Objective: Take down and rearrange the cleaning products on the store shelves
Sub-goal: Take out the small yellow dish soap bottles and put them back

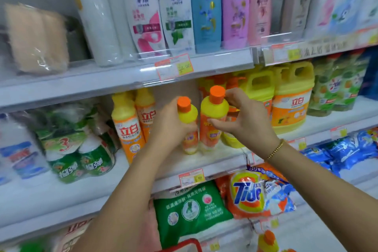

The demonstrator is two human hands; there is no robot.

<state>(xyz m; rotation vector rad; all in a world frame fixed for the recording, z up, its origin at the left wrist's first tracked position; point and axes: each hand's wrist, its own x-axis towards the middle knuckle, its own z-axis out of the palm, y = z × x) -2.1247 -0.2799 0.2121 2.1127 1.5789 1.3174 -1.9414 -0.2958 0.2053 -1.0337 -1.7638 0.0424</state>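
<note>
Yellow, orange-capped shorter bottle (187, 117), gripped by the left hand (169, 126), stands just beside the taller bottle (213, 108), pinched by the right hand (245, 121).

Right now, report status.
Left hand grips short bottle. Right hand grips tall bottle. Both upright at shelf. Jugs crowd right side.

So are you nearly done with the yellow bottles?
Partly. Two matching bottles already stand on the middle shelf. The left hand grips a small yellow bottle, the right hand a taller bottle. Another orange-capped bottle waits lower down.
</note>
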